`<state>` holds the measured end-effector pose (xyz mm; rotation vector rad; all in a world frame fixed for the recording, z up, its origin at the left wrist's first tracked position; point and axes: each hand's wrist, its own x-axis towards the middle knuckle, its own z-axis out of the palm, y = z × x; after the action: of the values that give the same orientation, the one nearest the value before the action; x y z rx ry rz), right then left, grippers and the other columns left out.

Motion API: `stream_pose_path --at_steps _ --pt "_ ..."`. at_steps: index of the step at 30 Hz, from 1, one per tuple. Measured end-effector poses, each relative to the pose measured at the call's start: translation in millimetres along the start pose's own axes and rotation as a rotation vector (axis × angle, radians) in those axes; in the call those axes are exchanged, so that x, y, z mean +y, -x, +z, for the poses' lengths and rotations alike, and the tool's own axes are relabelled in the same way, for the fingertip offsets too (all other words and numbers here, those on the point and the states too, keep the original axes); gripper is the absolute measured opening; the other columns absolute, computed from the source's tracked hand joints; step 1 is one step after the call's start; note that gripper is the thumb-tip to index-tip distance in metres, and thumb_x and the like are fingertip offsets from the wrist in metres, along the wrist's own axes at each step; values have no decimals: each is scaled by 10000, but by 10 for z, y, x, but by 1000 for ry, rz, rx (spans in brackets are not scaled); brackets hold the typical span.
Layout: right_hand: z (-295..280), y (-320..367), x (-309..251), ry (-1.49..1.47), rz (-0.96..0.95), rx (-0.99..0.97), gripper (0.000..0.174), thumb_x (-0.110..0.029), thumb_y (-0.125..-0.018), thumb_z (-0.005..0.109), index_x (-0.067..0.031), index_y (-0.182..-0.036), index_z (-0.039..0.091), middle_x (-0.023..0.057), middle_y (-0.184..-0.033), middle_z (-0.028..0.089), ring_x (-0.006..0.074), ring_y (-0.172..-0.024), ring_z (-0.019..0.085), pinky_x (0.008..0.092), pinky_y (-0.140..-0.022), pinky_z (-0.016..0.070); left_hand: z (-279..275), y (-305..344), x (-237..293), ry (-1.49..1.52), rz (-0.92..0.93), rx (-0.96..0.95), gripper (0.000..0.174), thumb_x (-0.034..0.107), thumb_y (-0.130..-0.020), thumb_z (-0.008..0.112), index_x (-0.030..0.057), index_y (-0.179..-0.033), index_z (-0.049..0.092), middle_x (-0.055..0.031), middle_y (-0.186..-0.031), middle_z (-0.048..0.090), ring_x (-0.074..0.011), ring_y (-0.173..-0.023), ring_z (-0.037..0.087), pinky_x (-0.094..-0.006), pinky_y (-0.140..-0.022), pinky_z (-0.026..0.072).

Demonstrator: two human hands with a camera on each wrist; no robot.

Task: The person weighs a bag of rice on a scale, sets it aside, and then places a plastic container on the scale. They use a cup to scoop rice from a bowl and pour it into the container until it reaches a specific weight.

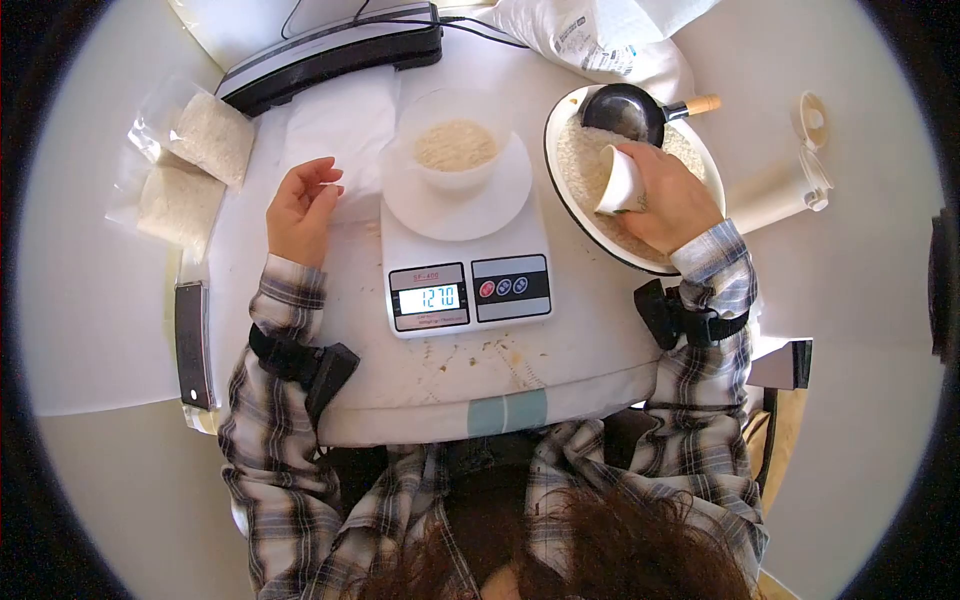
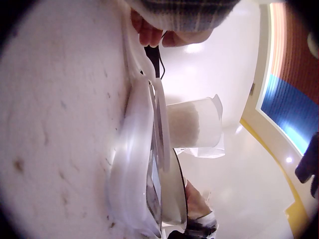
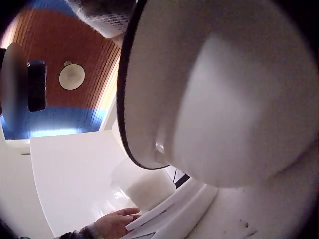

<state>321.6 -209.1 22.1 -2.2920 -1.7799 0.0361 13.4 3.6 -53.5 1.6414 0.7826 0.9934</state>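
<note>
Fingers of the right hand (image 1: 672, 205) are wrapped round a white cup (image 1: 622, 180), tilted inside the basin (image 1: 561, 150), probably so its mouth meets the grain (image 1: 592, 150). The left hand (image 1: 303, 215) rests beside the scale (image 1: 400, 245), fingers loosely bent and holding nothing, perhaps apart so the reading isn't disturbed. The bowl (image 1: 455, 180) sits on the scale, whose display (image 1: 428, 299) faces the person, likely for easy checking.

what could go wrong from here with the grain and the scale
Grain could spill if the right hand swings the tilted white cup past the basin's rim. The small black pan might get knocked, since its wooden handle juts over that rim. The left hand, beside the digital scale, could nudge it and upset the reading.
</note>
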Motion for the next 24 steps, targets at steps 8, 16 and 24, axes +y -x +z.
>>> stream_pose_path --at_steps 8,16,24 --pt "-50 -31 40 -267 8 -6 663 -147 -600 750 -41 -1184 453 181 -1069 568 342 -1013 539 385 -896 425 -3 4 4 -2 -16 0 288 -19 -830 497 -40 -1117 507 -107 -1025 563 -148 -930 547 -276 -857 466" --pt "-5 5 346 -569 95 33 717 -192 -634 795 -9 -1214 416 89 -1111 547 181 -1046 511 304 -918 389 -3 10 5 -4 -7 -3 292 3 -834 505 -39 -1123 507 -107 -1025 564 -145 -929 546 -275 -856 462" --pt "-106 -10 274 -1148 28 221 710 -146 -633 811 5 -1209 424 89 -1130 540 177 -1048 518 321 -927 402 -24 -2 -3 -34 10 1 288 1 -825 509 -34 -1111 521 -98 -1012 571 -137 -915 547 -269 -847 463"
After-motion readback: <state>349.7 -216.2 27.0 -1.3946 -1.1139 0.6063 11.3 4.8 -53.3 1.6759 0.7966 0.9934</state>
